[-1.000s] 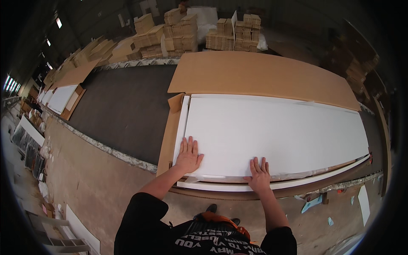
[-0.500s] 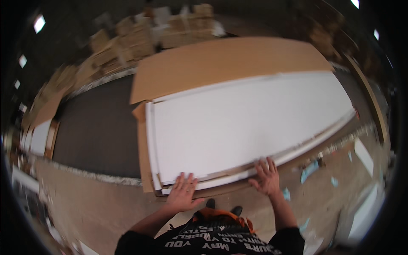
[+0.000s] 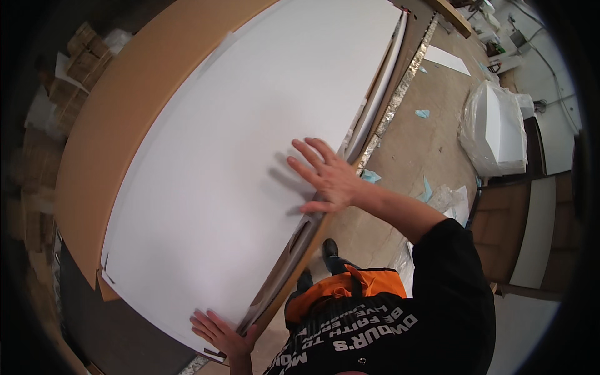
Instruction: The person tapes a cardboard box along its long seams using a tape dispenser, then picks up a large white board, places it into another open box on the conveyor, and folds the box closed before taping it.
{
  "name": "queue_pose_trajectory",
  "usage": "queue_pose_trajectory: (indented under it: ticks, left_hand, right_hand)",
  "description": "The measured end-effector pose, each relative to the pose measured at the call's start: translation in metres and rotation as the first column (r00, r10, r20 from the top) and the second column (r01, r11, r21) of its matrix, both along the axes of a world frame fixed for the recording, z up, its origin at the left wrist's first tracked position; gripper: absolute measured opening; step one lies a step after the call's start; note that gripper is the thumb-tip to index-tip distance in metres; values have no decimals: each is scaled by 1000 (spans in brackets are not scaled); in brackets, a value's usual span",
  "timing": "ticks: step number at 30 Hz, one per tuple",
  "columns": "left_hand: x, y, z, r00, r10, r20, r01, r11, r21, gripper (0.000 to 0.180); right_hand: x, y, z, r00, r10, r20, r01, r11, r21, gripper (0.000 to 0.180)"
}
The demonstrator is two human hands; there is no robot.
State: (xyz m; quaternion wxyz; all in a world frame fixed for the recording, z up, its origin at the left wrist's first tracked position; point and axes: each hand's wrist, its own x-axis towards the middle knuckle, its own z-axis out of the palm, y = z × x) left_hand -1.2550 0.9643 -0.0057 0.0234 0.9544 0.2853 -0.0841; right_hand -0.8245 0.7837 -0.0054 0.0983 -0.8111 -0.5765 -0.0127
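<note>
Both hands lie flat and open, clasping nothing: the right hand (image 3: 328, 178) rests palm-down with fingers spread on the white panel (image 3: 250, 162), close to its near long edge, and the left hand (image 3: 220, 333) presses its open fingers on the panel's near corner, at the lower rim of the view. The panel lies face-up inside an opened brown cardboard carton (image 3: 119, 119), whose flap spreads out beyond its far long side; a second, thinner white sheet (image 3: 381, 81) shows under its edge on the right.

To handle this step well, I judge the palms should stay flat and well apart, so that the pressure spreads and the long board does not bow or twist; the fingers should keep clear of the gap between the panel's edge and the carton wall, where they could be pinched, and clean palms matter on so pale a face.

The panel is long, wide and thin, matt white, smooth and unmarked, with straight edges that only bend because of the lens. It looks stiff but easy to scuff or dent at the corners.

Around it lies a dusty concrete floor (image 3: 425, 150) with blue scraps (image 3: 423, 113), a strip of silvery foil (image 3: 400, 94), a plastic-wrapped white bundle (image 3: 497, 128), and stacked cardboard boxes (image 3: 81, 56) at the left rim.
</note>
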Motion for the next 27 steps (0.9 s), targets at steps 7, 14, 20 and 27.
queue_pose_trajectory:
  ticks: [7, 14, 20, 27]
  left_hand:
    - [-2, 9, -19, 974, -47, 223, 35, 998, 58, 108]
    - [183, -80, -7, 888, -346, 301, 333, 938, 95, 120]
    - [289, -125, -17, 973, -181, 144, 163, 978, 127, 115]
    - [290, -125, -14, 971, -158, 178, 135, 982, 135, 117]
  right_hand:
    - [9, 8, -21, 999, -17, -38, 13, 994, -110, 100]
    - [20, 9, -24, 994, 33, -102, -19, 990, 138, 85]
    - [30, -14, -34, 935, 283, -215, -114, 811, 574, 67]
    - [206, -165, -2, 983, -109, -149, 150, 944, 295, 75]
